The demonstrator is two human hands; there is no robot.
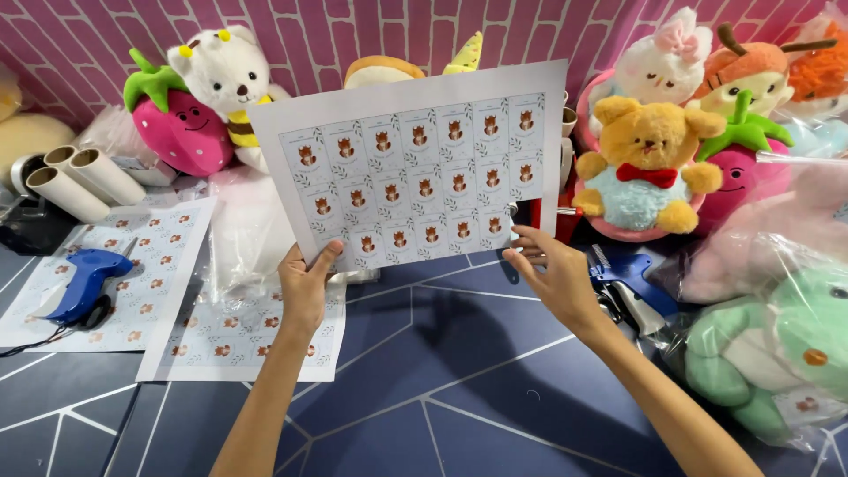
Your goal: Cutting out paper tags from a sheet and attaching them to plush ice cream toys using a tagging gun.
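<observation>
left hand (305, 287): raised, fingers pinched | right hand (552, 269): raised, fingers curled, pinching | forearms extended forward

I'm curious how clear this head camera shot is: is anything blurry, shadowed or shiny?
In the head view the light is bright and even; the sticker sheet held by the left hand and right hand is sharp. The arms cast a soft dark shadow on the blue floor. Plastic over the green plush shows glare, and the edges bend slightly from the wide lens.

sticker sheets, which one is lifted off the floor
The sheet pinched by both hands, left and right; the others lie flat on the floor.
</observation>
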